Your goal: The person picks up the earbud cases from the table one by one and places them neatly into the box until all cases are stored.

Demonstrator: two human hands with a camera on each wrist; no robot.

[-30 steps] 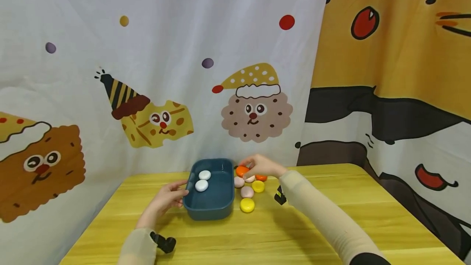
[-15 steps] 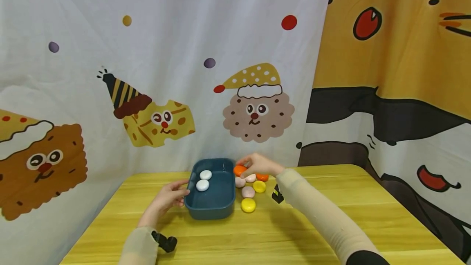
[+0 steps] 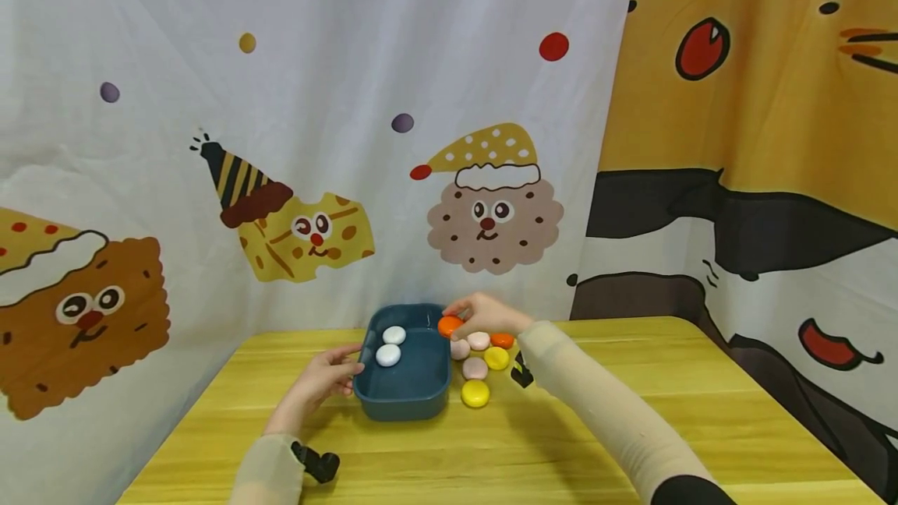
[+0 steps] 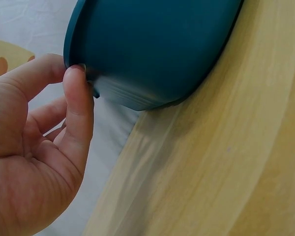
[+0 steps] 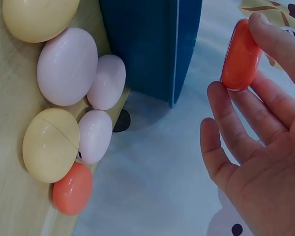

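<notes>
A dark blue rectangular box (image 3: pixel 405 410) stands on the table, with two glossy white discs (image 3: pixel 388 355) lying in its left half. At its left side, my left hand (image 3: pixel 317 382) pinches the rim between thumb and fingers; the left wrist view shows the thumb (image 4: pixel 77 98) against the outer wall. My right hand (image 3: pixel 487 312) holds a glossy orange disc (image 5: pixel 242 55) between thumb and fingertips. In the head view that disc is over the box's right rim, toward the back. The right wrist view shows the disc raised off the table, edge-on.
Right of the box lie three pale pink discs (image 3: pixel 475 369), two yellow discs (image 3: pixel 497 358) and another orange disc (image 3: pixel 502 340). The wooden table (image 3: pixel 421 466) meets a printed curtain (image 3: pixel 337 100) at the back. A patterned cloth (image 3: pixel 744 123) hangs at the right.
My right hand has moved left with the orange disc, from above the pink discs to the box's right rim. My left hand stays at the box.
</notes>
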